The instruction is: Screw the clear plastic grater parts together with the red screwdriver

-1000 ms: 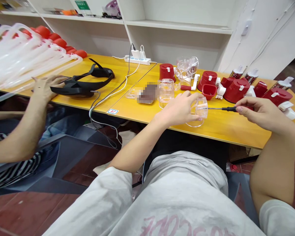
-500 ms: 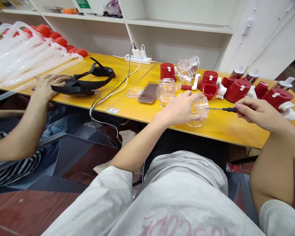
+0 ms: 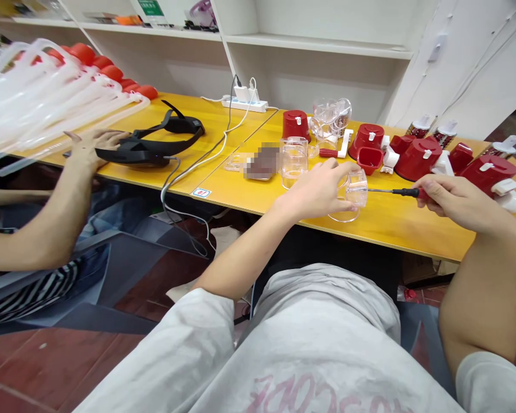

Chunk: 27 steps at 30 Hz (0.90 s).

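My left hand [image 3: 316, 190] grips a clear plastic housing [image 3: 351, 194] and holds it on its side against the yellow table [image 3: 395, 221]. My right hand [image 3: 454, 202] is closed round the red handle of a screwdriver [image 3: 399, 192]. The black shaft of the tool points left, and its tip reaches into the open end of the clear housing.
Several red housings [image 3: 416, 158] and white parts lie at the back right, with clear cups [image 3: 293, 160] and a clear assembly [image 3: 329, 117] behind my left hand. A power strip [image 3: 245, 103] and cables, a black headset [image 3: 152, 146], and another person's hand [image 3: 95, 143] are to the left.
Almost nothing has changed; both hands keep their hold on the housing and the screwdriver. The view has shifted slightly, and the other person's hand stays by the headset.
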Motion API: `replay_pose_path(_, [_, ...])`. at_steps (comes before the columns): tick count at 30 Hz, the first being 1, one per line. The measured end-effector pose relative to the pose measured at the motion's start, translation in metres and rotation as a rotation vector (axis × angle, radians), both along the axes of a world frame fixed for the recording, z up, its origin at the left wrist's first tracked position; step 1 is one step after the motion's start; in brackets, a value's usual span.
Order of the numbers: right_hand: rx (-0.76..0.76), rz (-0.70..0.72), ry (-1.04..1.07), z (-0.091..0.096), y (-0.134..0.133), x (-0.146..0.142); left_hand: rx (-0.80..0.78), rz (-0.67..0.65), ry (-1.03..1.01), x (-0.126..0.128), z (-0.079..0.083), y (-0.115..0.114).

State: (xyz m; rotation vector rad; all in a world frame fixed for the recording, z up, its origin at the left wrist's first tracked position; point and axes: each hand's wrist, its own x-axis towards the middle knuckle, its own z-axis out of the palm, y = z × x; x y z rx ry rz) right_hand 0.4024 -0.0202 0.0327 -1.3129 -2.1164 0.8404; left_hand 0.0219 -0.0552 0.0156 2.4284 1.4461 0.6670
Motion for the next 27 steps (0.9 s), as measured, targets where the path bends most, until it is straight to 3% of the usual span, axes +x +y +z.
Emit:
replay_pose_path(3, [0.035,-0.019,-0.027,0.001,-0.002,0.000,0.004,-0.008,0.004,0.001,0.000,0.000])
replay_pose_path(8, [0.066,-0.031,0.102,0.000,0.000,-0.005,0.017,0.005,0.020,0.001,0.000,0.001])
replay_pose_path(11, [0.133,-0.009,0.028,0.000,0.001,-0.007,0.012,0.011,0.015,0.002,0.000,0.000])
replay_pose_path(16, [0.056,-0.018,-0.133,-0.001,0.003,-0.002,0.005,0.014,0.019,0.001,0.001,0.000])
replay_pose_path(18, [0.096,-0.018,-0.160,-0.001,0.002,-0.001,0.003,0.017,0.020,0.002,0.001,0.000])
replay_pose_path(21, [0.173,-0.001,-0.106,-0.001,0.000,-0.003,0.005,0.015,0.019,0.001,0.000,0.001])
replay_pose_path(27, [0.120,0.054,-0.021,0.001,-0.002,-0.016,0.034,-0.003,0.002,-0.002,-0.003,0.004])
